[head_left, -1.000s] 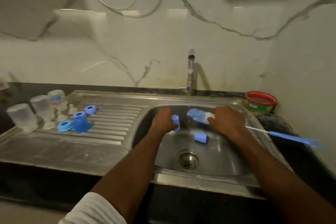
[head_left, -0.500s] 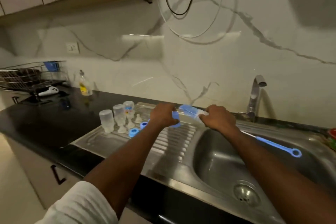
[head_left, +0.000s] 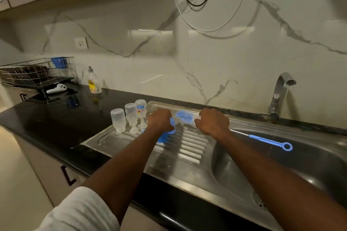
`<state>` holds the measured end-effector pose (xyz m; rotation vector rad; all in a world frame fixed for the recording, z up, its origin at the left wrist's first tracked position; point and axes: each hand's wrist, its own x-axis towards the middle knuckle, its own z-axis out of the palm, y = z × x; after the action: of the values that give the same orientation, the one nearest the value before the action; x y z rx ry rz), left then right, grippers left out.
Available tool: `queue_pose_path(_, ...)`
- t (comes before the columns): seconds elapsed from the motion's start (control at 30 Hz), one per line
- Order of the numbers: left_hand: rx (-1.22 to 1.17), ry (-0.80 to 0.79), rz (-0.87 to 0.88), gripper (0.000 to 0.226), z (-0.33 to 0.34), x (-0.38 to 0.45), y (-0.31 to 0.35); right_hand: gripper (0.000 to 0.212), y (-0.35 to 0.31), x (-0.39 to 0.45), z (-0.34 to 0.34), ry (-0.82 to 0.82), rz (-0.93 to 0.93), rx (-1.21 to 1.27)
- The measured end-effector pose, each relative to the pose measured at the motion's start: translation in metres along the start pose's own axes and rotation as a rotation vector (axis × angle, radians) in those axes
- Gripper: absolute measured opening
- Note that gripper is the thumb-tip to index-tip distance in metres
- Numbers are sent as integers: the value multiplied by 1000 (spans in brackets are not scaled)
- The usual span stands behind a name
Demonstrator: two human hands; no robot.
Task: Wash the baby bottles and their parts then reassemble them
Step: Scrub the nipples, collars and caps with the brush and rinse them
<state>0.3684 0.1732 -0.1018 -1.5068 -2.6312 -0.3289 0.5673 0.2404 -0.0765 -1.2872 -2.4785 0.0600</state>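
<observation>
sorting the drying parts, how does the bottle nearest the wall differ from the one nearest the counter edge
The bottle nearest the wall carries a blue and red printed label; the bottle nearest the counter edge looks plain and frosted. The labelled one appears perched on a clear teat; the plain one sits directly on the drainboard, so it stands lower. Both are clear, capless and standing in the same row.

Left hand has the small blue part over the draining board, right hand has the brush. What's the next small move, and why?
Probably lower the left hand and set its small blue part on the draining board, beside the blue pieces already there. It is already over the ridges, near the upturned bottles, while the right hand holds the bottle brush clear.
</observation>
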Motion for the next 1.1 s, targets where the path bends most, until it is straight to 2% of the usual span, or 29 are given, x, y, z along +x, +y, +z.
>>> queue_pose_path(0.23, 49, 54, 62, 71, -4, 6, 19, 34, 36, -13, 0, 4, 60, 20)
queue_pose_path(0.33, -30, 120, 146, 55, -3, 8, 52, 33, 71, -26, -10, -4, 115, 5)
queue_pose_path(0.47, -236, 227, 330, 23, 17, 0, 126, 34, 132, -48, -35, -24, 164, -167)
queue_pose_path(0.63, -300, 6, 426, 22, 75, -14, 237, 29, 219, -77, -49, -53, 343, -324)
queue_pose_path(0.8, -80, -285, 635, 33, 147, -17, 310, 28, 277, -98, -19, -139, 433, -425)
queue_pose_path(0.93, 93, -366, 815, 53, 189, -11, 342, 30, 302, -99, -10, -204, 472, -420)
queue_pose_path(1.1, 148, -327, 853, 65, 209, -9, 353, 30, 307, -90, -8, -190, 486, -408)
